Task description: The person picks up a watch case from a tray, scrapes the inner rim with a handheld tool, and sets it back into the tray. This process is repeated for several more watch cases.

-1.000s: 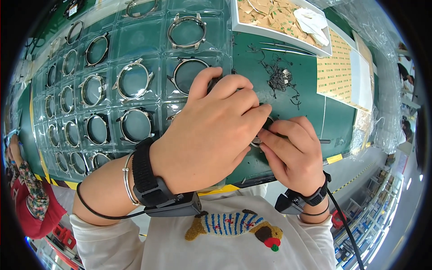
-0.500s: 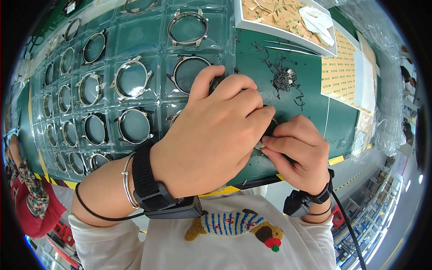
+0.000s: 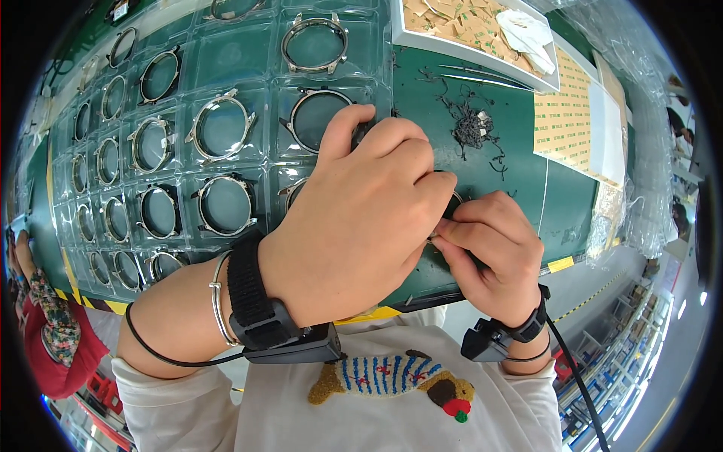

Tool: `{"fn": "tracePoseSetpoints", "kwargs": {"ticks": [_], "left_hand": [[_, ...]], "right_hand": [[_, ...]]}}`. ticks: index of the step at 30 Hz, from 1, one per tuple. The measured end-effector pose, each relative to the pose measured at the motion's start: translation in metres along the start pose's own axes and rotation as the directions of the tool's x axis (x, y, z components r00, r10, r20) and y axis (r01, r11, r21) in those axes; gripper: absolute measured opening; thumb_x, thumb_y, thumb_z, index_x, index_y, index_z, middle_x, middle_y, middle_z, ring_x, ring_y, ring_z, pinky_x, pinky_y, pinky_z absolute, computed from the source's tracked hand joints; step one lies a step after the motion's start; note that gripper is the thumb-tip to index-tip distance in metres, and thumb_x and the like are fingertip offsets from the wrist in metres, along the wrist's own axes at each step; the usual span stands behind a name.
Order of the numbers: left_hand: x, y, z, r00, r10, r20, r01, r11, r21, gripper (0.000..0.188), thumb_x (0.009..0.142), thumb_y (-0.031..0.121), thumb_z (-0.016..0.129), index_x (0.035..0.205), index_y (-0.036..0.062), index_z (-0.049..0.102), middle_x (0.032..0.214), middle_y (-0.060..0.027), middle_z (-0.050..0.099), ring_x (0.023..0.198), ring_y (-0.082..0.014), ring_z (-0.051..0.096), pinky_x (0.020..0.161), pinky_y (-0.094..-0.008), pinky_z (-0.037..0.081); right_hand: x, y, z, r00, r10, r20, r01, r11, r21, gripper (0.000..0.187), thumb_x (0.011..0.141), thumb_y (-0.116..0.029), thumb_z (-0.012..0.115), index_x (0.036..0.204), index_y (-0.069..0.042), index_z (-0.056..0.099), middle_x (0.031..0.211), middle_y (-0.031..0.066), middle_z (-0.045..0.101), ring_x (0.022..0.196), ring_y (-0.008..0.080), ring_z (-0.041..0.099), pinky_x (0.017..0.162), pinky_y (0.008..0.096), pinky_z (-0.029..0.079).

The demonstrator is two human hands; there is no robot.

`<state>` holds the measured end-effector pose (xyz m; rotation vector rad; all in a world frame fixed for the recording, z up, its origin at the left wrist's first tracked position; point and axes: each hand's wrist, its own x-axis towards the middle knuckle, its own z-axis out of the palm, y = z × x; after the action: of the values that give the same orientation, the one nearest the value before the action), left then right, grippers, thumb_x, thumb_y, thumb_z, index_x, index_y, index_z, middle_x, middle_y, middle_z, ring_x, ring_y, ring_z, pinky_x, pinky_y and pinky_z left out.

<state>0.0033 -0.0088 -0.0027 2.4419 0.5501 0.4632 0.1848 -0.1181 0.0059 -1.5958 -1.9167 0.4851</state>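
My left hand [image 3: 354, 218] has its fingers curled over a round watch case [image 3: 455, 203], most of which is hidden beneath it. Only a dark curved piece of the rim shows between my hands. On the right side, the thumb and fingers of my right hand [image 3: 493, 252] pinch together at the edge of that case. What lies between those fingertips is too small to make out. Left of my hands, a clear plastic tray [image 3: 230, 62] holds several metal watch cases [image 3: 315, 70] in its pockets. One of them sits partly behind my left fingers.
Beyond my right hand lies a heap of black shreds [image 3: 472, 126], with tweezers [image 3: 488, 78] behind it. A white box [image 3: 474, 59] holds paper scraps and a crumpled white cloth [image 3: 525, 34]. Yellowish printed sheets [image 3: 561, 124] lie at the right. Another person's sleeve [image 3: 62, 324] shows far left.
My right hand has shifted slightly up and to the left, closer to my left hand, still pinching at the case's edge. My left hand keeps nearly the same hold.
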Motion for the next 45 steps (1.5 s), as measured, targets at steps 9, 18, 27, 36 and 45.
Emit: {"fn": "tracePoseSetpoints", "kwargs": {"ticks": [9,18,27,36,45], "left_hand": [[0.000,0.000,0.000,1.000,-0.006,0.012,0.006,1.000,0.001,0.047,0.069,0.011,0.084,0.114,0.0065,0.070,0.098,-0.0057,0.060,0.120,-0.0293,0.055,0.108,-0.0520,0.033],[0.000,0.000,0.000,1.000,-0.002,0.014,0.002,1.000,0.009,0.048,0.068,0.010,0.084,0.114,0.0061,0.070,0.098,-0.0062,0.060,0.120,-0.0300,0.056,0.108,-0.0530,0.033],[0.000,0.000,0.000,1.000,0.010,-0.007,-0.010,1.000,-0.009,0.049,0.067,0.009,0.084,0.114,0.0056,0.070,0.098,-0.0068,0.060,0.121,-0.0307,0.056,0.108,-0.0533,0.033],[-0.001,-0.001,0.000,1.000,-0.005,0.005,0.005,1.000,-0.021,0.048,0.067,0.009,0.084,0.113,0.0056,0.070,0.098,-0.0068,0.060,0.120,-0.0304,0.056,0.108,-0.0527,0.033],[0.000,-0.001,0.000,1.000,-0.004,0.007,0.004,1.000,-0.016,0.048,0.067,0.009,0.084,0.113,0.0059,0.070,0.098,-0.0064,0.060,0.120,-0.0303,0.056,0.108,-0.0544,0.033]], "right_hand": [[0.004,0.004,-0.005,0.995,-0.008,0.097,0.001,0.998,0.069,0.018,0.073,0.003,0.079,0.088,-0.003,0.072,0.088,0.0092,0.064,0.075,0.0277,0.060,0.066,0.0370,0.051],[0.002,0.000,0.001,0.999,0.007,0.033,-0.008,1.000,0.014,0.019,0.073,0.004,0.079,0.089,-0.002,0.072,0.088,0.0090,0.065,0.073,0.0276,0.059,0.065,0.0369,0.050],[-0.002,-0.006,0.008,0.998,0.056,-0.038,-0.056,0.998,-0.021,0.018,0.072,0.007,0.078,0.087,0.000,0.073,0.088,0.0107,0.067,0.076,0.0256,0.059,0.066,0.0339,0.049],[0.004,0.003,-0.007,0.995,0.008,0.097,-0.015,0.997,0.071,0.018,0.070,0.006,0.080,0.086,-0.001,0.074,0.087,0.0099,0.067,0.076,0.0248,0.060,0.066,0.0344,0.049],[0.002,0.002,0.000,0.999,0.019,0.033,-0.021,0.999,0.044,0.018,0.073,0.004,0.079,0.088,-0.002,0.073,0.087,0.0106,0.066,0.073,0.0262,0.060,0.064,0.0349,0.050]]}}
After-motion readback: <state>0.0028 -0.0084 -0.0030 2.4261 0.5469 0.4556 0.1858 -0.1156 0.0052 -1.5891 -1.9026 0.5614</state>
